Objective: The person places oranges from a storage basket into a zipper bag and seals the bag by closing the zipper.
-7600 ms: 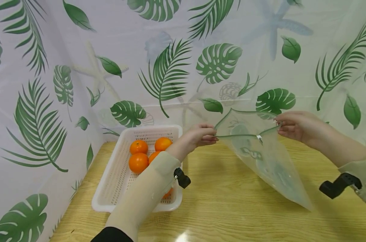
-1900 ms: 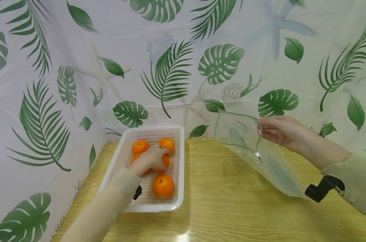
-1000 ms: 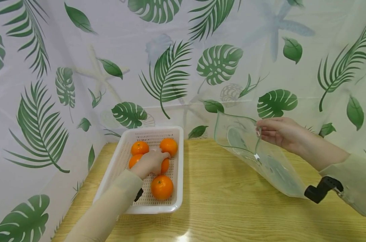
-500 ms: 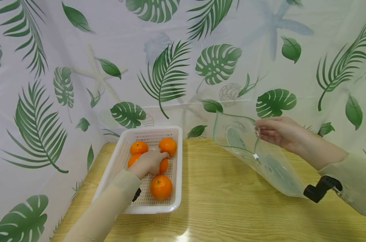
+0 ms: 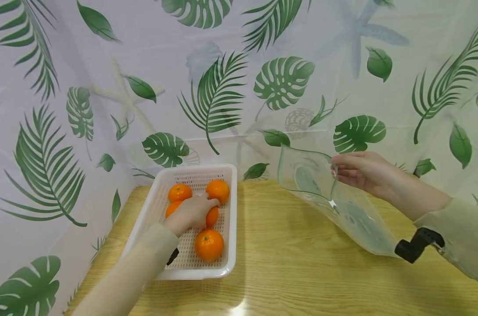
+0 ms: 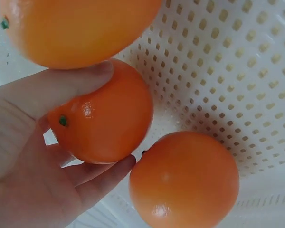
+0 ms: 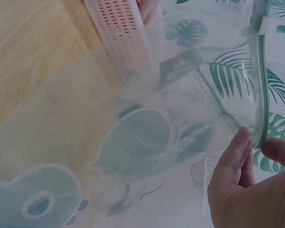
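In the head view my left hand (image 5: 193, 213) reaches into the white basket (image 5: 232, 219) and grips an orange (image 5: 212, 217). The left wrist view shows the thumb along one side of that orange (image 6: 118, 118) and the fingers on the other. Two other oranges lie close by it in this view, one (image 6: 85, 28) beside the thumb and one (image 6: 185, 180) by the fingertips. My right hand (image 5: 367, 173) pinches the rim of a clear zip bag (image 5: 353, 219) with a green edge. The bag's mouth gapes toward the basket and its lower end slants down to the table.
Other oranges in the basket include one at the near end (image 5: 209, 245), one at the back left (image 5: 180, 193) and one at the back right (image 5: 217, 191). The wooden table (image 5: 274, 272) meets a leaf-printed cloth (image 5: 231, 101) behind. Basket and bag stand apart.
Earlier both hands held the bag's rim; my left hand has since left it for the basket, and its fingers have settled round an orange. My right hand has shifted left, still pinching the bag.
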Motion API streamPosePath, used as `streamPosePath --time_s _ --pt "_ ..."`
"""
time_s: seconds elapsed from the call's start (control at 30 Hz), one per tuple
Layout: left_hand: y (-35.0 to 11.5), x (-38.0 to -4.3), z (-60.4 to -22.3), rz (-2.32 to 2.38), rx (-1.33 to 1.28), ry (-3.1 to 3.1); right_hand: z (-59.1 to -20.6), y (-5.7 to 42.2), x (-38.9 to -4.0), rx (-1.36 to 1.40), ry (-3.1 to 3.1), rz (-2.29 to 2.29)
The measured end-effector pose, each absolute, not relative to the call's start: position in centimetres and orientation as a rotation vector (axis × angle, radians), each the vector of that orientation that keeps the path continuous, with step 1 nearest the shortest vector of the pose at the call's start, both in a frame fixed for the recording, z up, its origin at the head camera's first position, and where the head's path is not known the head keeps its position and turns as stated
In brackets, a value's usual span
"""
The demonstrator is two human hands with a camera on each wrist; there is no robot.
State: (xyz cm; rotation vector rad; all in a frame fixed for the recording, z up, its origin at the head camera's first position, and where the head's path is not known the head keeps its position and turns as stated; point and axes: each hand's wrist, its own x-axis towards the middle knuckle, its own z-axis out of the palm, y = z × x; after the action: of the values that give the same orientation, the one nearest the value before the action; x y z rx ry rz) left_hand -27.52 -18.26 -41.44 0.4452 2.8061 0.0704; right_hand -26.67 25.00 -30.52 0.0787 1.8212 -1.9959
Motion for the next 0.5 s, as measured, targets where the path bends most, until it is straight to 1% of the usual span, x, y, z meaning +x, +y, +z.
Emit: streamPosePath --time_s 0.5 --pt "-18.2 -26.7 -39.4 0.028 0.624 2.864 -30.9 25.1 -26.6 0.055 1.800 -2.006"
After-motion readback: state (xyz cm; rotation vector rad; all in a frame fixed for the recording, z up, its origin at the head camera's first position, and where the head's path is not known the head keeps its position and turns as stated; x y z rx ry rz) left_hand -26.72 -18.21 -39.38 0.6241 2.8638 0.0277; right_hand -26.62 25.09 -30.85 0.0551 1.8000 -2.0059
